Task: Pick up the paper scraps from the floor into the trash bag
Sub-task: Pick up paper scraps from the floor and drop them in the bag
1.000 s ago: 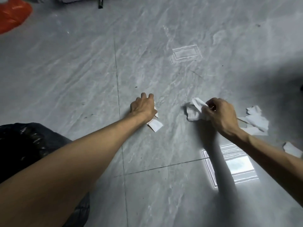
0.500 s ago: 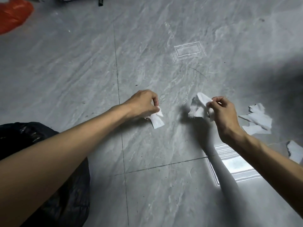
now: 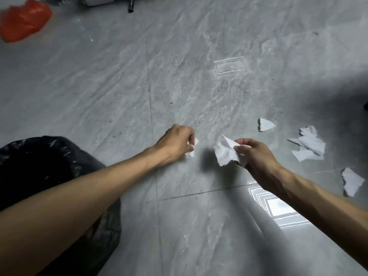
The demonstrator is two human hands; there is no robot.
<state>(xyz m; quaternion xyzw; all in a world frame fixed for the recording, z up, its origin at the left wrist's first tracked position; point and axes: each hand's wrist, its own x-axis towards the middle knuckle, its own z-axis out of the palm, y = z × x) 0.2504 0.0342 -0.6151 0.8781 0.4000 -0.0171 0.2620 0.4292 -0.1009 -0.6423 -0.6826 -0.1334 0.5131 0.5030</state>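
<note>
My left hand [image 3: 176,141] is closed around a small white paper scrap [image 3: 192,148], only its edges showing past the fingers, lifted above the grey tile floor. My right hand [image 3: 253,154] pinches a larger crumpled white scrap [image 3: 225,153], also held off the floor. More torn scraps lie on the floor to the right: a small one [image 3: 265,124], a ragged cluster [image 3: 308,146] and another piece [image 3: 352,181]. The black trash bag [image 3: 39,162] sits at lower left, partly hidden under my left forearm.
An orange plastic bag [image 3: 23,20] lies at the far upper left. A dark tube-like leg [image 3: 131,5] stands at the top edge. A bright window reflection [image 3: 278,206] shines on the tiles under my right forearm. A dark shadow covers the right edge.
Both hands have lifted their scraps off the floor and drawn back toward me. The left hand has closed tighter over its scrap. A small scrap near the right cluster is now in view.
</note>
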